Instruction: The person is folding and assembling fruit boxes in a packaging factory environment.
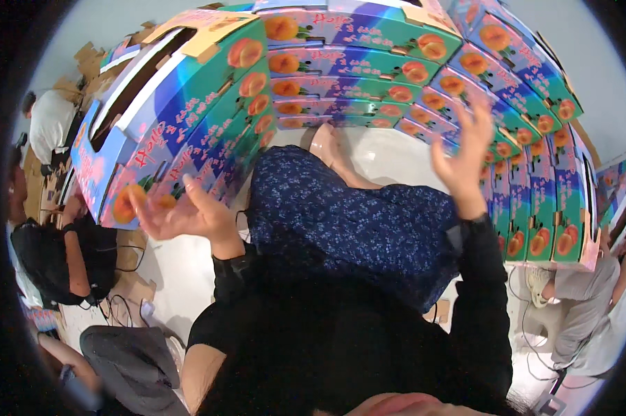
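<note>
My left hand (195, 213) has its fingers spread and holds nothing. Just beyond it stands the left stack of colourful cardboard fruit boxes (188, 114), printed with peaches; whether the fingertips touch the lowest corner I cannot tell. Raised on the other side, my right hand (469, 156) is empty too, fingers apart and a little blurred. Behind it rises the right stack of fruit boxes (514, 83). A middle stack of the same boxes (347, 66) joins the two sides. Long dark openings show in the top of the left stack.
My knees, under a dark blue flowered skirt (354, 229), lie between the stacks on a white floor (379, 149). At left, people sit near flattened cardboard (84, 62) and cables. Another person in grey trousers (583, 312) sits at right, close to more cables and boxes.
</note>
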Action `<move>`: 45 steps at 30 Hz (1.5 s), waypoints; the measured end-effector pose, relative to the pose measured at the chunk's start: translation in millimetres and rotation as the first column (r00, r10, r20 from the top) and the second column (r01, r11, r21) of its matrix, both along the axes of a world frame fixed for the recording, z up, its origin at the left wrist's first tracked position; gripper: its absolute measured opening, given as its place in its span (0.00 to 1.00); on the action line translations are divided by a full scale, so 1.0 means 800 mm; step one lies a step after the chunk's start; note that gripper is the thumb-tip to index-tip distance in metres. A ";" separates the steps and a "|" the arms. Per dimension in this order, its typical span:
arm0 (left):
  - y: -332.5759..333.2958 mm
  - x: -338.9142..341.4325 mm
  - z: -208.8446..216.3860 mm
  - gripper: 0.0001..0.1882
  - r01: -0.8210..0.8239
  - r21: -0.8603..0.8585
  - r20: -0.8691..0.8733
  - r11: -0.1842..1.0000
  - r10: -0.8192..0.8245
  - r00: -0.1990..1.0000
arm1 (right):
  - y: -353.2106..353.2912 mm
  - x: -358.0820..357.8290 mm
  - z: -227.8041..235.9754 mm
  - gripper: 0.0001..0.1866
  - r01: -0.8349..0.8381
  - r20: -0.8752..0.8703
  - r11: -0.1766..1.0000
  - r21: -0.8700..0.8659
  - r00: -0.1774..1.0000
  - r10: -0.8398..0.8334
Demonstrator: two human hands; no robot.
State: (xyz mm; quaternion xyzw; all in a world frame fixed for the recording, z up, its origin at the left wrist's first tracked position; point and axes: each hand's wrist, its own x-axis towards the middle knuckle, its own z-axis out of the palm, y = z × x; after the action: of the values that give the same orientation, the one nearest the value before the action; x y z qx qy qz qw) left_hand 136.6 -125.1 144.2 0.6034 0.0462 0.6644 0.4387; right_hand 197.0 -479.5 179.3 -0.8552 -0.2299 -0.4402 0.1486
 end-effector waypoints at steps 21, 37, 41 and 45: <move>0.156 -0.035 0.014 0.37 -0.348 0.318 0.095 0.882 0.336 0.937 | 0.341 0.169 0.019 0.45 -0.606 -0.071 0.795 0.034 0.792 0.607; 0.172 -0.033 -0.002 0.20 -0.519 0.435 0.060 0.736 0.551 0.832 | 0.375 0.184 -0.028 0.40 -0.584 0.146 0.789 0.190 0.812 0.565; 0.171 -0.035 -0.002 0.20 -0.520 0.445 0.040 0.728 0.565 0.824 | 0.374 0.185 -0.029 0.40 -0.597 0.153 0.779 0.193 0.802 0.577; 0.168 -0.032 0.001 0.20 -0.529 0.443 0.056 0.724 0.566 0.822 | 0.379 0.179 -0.029 0.41 -0.601 0.151 0.759 0.251 0.799 0.583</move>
State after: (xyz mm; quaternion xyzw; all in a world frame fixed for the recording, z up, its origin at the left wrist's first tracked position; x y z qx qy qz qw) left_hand 110.7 9.1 144.9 0.6726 0.0894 0.7310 0.0728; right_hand 340.1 -176.7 156.3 -0.6933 -0.4264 -0.4261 0.3948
